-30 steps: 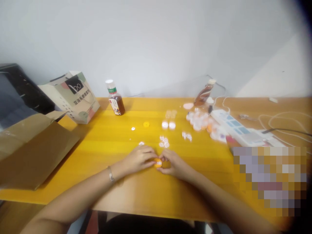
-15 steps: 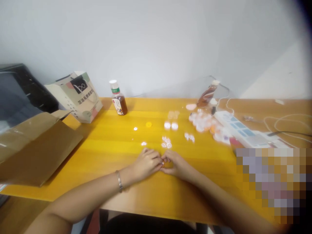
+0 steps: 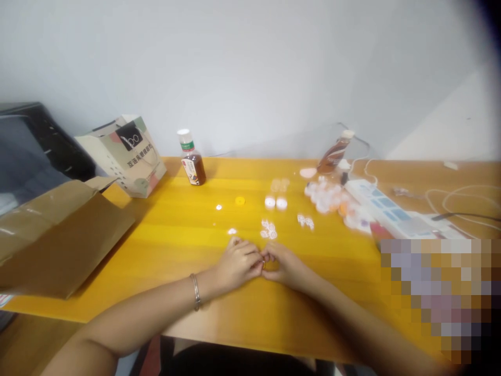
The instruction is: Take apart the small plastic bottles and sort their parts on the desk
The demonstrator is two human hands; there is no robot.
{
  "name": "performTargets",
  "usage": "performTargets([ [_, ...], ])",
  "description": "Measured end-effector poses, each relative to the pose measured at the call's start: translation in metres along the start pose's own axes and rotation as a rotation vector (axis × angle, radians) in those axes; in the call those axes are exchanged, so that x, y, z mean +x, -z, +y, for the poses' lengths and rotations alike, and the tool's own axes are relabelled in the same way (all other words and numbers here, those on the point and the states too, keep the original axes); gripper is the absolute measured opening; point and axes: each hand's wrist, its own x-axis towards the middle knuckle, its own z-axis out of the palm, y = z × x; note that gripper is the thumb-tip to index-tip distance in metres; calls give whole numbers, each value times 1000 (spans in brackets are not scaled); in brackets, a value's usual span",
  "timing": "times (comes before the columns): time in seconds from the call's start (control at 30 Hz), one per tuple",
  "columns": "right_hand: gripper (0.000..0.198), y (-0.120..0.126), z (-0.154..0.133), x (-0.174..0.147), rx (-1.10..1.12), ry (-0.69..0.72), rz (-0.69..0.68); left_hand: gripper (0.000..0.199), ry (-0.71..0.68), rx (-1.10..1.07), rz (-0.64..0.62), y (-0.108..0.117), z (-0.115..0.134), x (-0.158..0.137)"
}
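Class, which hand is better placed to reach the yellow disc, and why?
Probably the left hand, almost straight below the yellow disc in view; the right hand sits farther right. Neither looks free: they meet at a small, mostly hidden piece.

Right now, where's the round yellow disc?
In the head view, the round yellow disc lies beyond the left hand, left of two round white pieces.

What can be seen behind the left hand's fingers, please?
A sliver of an orange piece shows between the left hand and the right hand; the rest is covered, so its full shape cannot be seen.
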Motion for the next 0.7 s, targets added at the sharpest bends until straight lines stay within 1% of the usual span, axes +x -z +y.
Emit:
performTargets([
  [0.13, 18, 0, 0, 0, -5, -9, -10, 14, -18, -24, 10, 1, 2, 0],
  [0.2, 17, 0, 0, -1, -12, -12, -5, 15, -42, -28, 45, 5, 0, 1],
  [0.27, 16, 1, 0, -1, -18, -14, -4, 16, -53, -13, 94, 13, -8, 1],
  [0.37, 16, 2, -3, -1, -18, -29, -24, 16, -63, 75, 141, 28, -31, 0],
  [0.43, 16, 4, -5, -1, -19, -44, -32, 16, -82, 173, 128, 38, -48, -2],
  [0.53, 16, 5, -6, -1, -25, -56, -33, 19, -125, 307, 63, 48, -67, -5],
  [0.6, 15, 4, -6, -1, -27, -59, -39, 20, -145, 366, 27, 50, -72, -6],
  [0.7, 16, 4, -4, -1, -21, -68, -48, 21, -157, 408, -4, 49, -73, -7],
])
